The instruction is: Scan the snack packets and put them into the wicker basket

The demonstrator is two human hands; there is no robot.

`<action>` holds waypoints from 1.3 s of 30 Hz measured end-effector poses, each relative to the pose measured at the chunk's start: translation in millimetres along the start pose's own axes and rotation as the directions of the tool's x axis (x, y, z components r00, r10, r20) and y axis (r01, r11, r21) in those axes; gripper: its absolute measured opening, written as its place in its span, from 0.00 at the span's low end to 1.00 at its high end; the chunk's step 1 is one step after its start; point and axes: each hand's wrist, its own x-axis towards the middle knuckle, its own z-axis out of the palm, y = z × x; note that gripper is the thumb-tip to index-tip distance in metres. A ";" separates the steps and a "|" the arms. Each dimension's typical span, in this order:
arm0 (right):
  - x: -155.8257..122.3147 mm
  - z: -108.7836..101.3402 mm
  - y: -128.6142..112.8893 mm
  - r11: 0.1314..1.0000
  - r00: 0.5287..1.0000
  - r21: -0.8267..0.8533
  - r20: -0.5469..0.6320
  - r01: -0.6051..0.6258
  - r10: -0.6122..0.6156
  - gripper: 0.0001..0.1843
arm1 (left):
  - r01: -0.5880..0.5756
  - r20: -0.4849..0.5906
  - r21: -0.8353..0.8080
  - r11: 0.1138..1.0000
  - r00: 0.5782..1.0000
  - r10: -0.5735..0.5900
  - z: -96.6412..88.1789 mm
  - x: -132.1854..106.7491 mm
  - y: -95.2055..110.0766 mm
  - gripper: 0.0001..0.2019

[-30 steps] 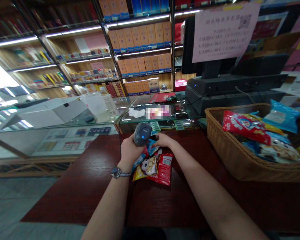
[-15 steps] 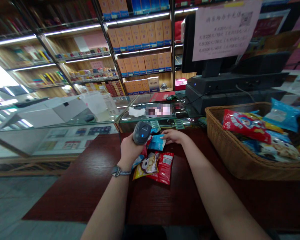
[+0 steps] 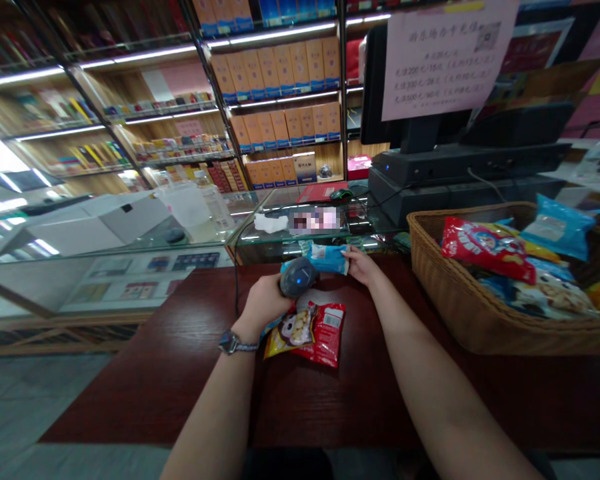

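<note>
Blue packet point(image 3: 330, 260) at the far edge of the table point(image 3: 155, 373), pinched by its right end in the right hand point(image 3: 360, 265), likely to keep its pale patch uncovered. Scanner point(image 3: 299, 279) gripped in the left hand point(image 3: 264, 303), just left, probably for aiming. Nearer, red packet point(image 3: 330, 340) lying barcode-up, partly under a yellow packet point(image 3: 289, 333).

One left hand point(image 3: 265, 301), one right hand point(image 3: 360, 265), one scanner point(image 3: 299, 279) and one watch point(image 3: 229, 343) were present. Packets outside the single basket point(image 3: 443, 293) numbered at least three, including one blue packet point(image 3: 330, 260), one yellow packet point(image 3: 290, 335) and one red packet point(image 3: 331, 343); the basket contained at least four packets point(image 3: 487, 248).
</note>
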 end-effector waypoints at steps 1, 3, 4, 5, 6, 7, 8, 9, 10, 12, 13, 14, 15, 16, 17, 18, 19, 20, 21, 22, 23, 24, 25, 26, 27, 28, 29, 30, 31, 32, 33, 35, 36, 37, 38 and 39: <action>0.9 -0.5 -0.2 1.000 1.000 0.018 -0.005 0.021 -0.021 0.11 | -0.008 0.024 0.003 1.000 1.000 0.008 0.4 0.1 0.5 0.13; 1.7 -1.2 -1.0 0.998 0.999 0.044 -0.016 0.053 -0.052 0.11 | -0.013 0.050 0.009 1.000 0.999 0.013 1.1 0.1 1.0 0.13; 1.7 -1.3 -1.4 0.996 0.998 0.053 -0.020 0.064 -0.063 0.11 | -0.012 0.055 0.012 1.000 0.998 0.012 1.3 0.1 1.0 0.13; 1.7 -1.2 -1.5 0.995 0.997 0.061 -0.024 0.074 -0.073 0.11 | -0.011 0.057 0.014 1.000 0.998 0.010 1.4 0.1 1.0 0.13; 1.7 -1.0 -1.5 0.994 0.996 0.069 -0.027 0.082 -0.081 0.11 | -0.009 0.058 0.015 1.000 0.998 0.008 1.4 0.0 1.0 0.13; 1.9 -0.8 -1.2 0.993 0.996 0.075 -0.029 0.089 -0.087 0.11 | -0.008 0.059 0.016 1.000 0.998 0.007 1.2 -0.1 0.9 0.13; 2.2 -0.4 -0.7 0.992 0.995 0.080 -0.031 0.093 -0.091 0.11 | -0.008 0.062 0.016 1.000 0.998 0.007 0.9 -0.2 1.0 0.13; 2.7 -0.1 -0.1 0.992 0.995 0.083 -0.034 0.097 -0.095 0.11 | -0.009 0.066 0.015 1.000 0.998 0.008 0.4 -0.4 1.2 0.13; 3.2 0.2 0.4 0.991 0.995 0.087 -0.037 0.101 -0.098 0.11 | -0.010 0.072 0.014 1.000 0.997 0.009 -0.2 -0.6 1.6 0.14; 4.1 0.7 0.8 0.990 0.993 0.091 -0.045 0.108 -0.104 0.11 | -0.013 0.082 0.013 1.000 0.997 0.012 -1.4 -1.1 2.6 0.14; 4.2 0.9 0.6 0.989 0.993 0.093 -0.049 0.111 -0.107 0.11 | -0.014 0.087 0.013 1.000 0.996 0.013 -2.0 -1.4 3.1 0.14; 4.0 1.1 0.0 0.989 0.993 0.094 -0.050 0.113 -0.109 0.11 | -0.015 0.090 0.014 1.000 0.996 0.013 -2.6 -1.6 3.6 0.14; 3.4 1.3 -0.9 0.989 0.993 0.095 -0.051 0.114 -0.110 0.10 | -0.015 0.093 0.015 1.000 0.996 0.014 -3.0 -1.7 3.9 0.14; 2.6 1.5 -1.8 0.988 0.992 0.098 -0.051 0.116 -0.111 0.10 | -0.016 0.097 0.016 1.000 0.995 0.014 -3.2 -1.8 4.2 0.14; 1.6 1.6 -2.8 0.988 0.992 0.100 -0.050 0.118 -0.113 0.10 | -0.017 0.101 0.017 1.000 0.995 0.015 -3.4 -1.9 4.3 0.14; 0.7 1.7 -3.5 0.987 0.992 0.104 -0.050 0.119 -0.115 0.10 | -0.017 0.105 0.017 1.000 0.994 0.016 -3.4 -2.0 4.4 0.15; -0.2 1.8 -4.1 0.987 0.992 0.107 -0.050 0.121 -0.116 0.10 | -0.019 0.109 0.018 1.000 0.994 0.017 -3.3 -2.0 4.4 0.15; -0.7 1.8 -4.5 0.986 0.992 0.110 -0.051 0.123 -0.118 0.10 | -0.020 0.111 0.019 1.000 0.994 0.018 -3.2 -2.0 4.4 0.15; -0.9 1.9 -4.9 0.986 0.991 0.114 -0.053 0.125 -0.120 0.10 | -0.021 0.111 0.020 1.000 0.994 0.019 -3.0 -2.0 4.4 0.15; -0.7 2.1 -5.6 0.984 0.991 0.118 -0.056 0.130 -0.124 0.10 | -0.023 0.109 0.022 1.000 0.994 0.020 -2.9 -1.9 4.5 0.15; -0.1 2.6 -7.1 0.983 0.990 0.122 -0.059 0.135 -0.129 0.10 | -0.025 0.105 0.023 0.999 0.994 0.023 -2.8 -1.9 4.6 0.15; 0.8 3.4 -9.7 0.980 0.988 0.132 -0.064 0.146 -0.139 0.10 | -0.028 0.100 0.023 0.999 0.995 0.026 -2.7 -1.8 4.8 0.16; 1.6 4.7 -13.9 0.974 0.985 0.154 -0.070 0.167 -0.158 0.10 | -0.031 0.094 0.023 0.999 0.995 0.028 -2.7 -1.8 4.9 0.16; 2.1 6.6 -19.8 0.961 0.979 0.191 -0.083 0.200 -0.187 0.09 | -0.032 0.088 0.025 0.999 0.996 0.030 -2.7 -1.7 5.0 0.16; 2.0 9.2 -27.8 0.940 0.969 0.237 -0.101 0.243 -0.225 0.09 | -0.032 0.082 0.028 0.999 0.996 0.029 -2.6 -1.5 4.9 0.16; 1.0 12.5 -37.7 0.910 0.956 0.293 -0.121 0.292 -0.268 0.08 | -0.030 0.076 0.033 0.999 0.997 0.028 -2.5 -1.3 4.8 0.15; -1.3 16.6 -49.2 0.869 0.939 0.357 -0.134 0.344 -0.317 0.06 | -0.028 0.071 0.037 0.999 0.997 0.026 -2.3 -1.0 4.4 0.15; -5.0 21.3 -62.1 0.818 0.921 0.425 -0.139 0.388 -0.365 0.05 | -0.027 0.067 0.041 0.999 0.997 0.024 -2.0 -0.7 4.0 0.14; -10.2 26.6 -75.8 0.764 0.904 0.494 -0.133 0.416 -0.406 0.07 | -0.027 0.065 0.042 0.999 0.998 0.025 -1.7 -0.3 3.4 0.14; -16.6 32.3 -89.5 0.701 0.886 0.570 -0.114 0.428 -0.449 0.12 | -0.030 0.065 0.041 0.999 0.998 0.027 -1.3 0.0 2.8 0.14; -24.0 38.2 -102.7 0.636 0.872 0.646 -0.098 0.422 -0.480 0.15 | -0.032 0.066 0.039 0.999 0.997 0.029 -1.0 0.3 2.3 0.13; -39.8 49.2 -125.5 0.498 0.851 0.780 -0.082 0.379 -0.518 0.19 | -0.034 0.069 0.034 0.999 0.997 0.032 -0.4 0.6 1.4 0.13; -47.1 53.5 -134.3 0.435 0.847 0.830 -0.081 0.350 -0.526 0.19 | -0.035 0.069 0.031 0.999 0.997 0.032 -0.1 0.7 1.2 0.13; -53.6 56.8 -141.3 0.378 0.845 0.867 -0.086 0.325 -0.528 0.19 | -0.036 0.070 0.028 0.999 0.997 0.034 0.0 0.6 1.0 0.13; -59.2 58.8 -146.5 0.331 0.845 0.892 -0.098 0.309 -0.526 0.19 | -0.037 0.070 0.026 0.999 0.997 0.035 0.1 0.6 1.0 0.13; -63.7 59.4 -150.4 0.294 0.847 0.906 -0.116 0.305 -0.519 0.19 | -0.038 0.070 0.024 0.999 0.997 0.036 0.1 0.5 1.0 0.13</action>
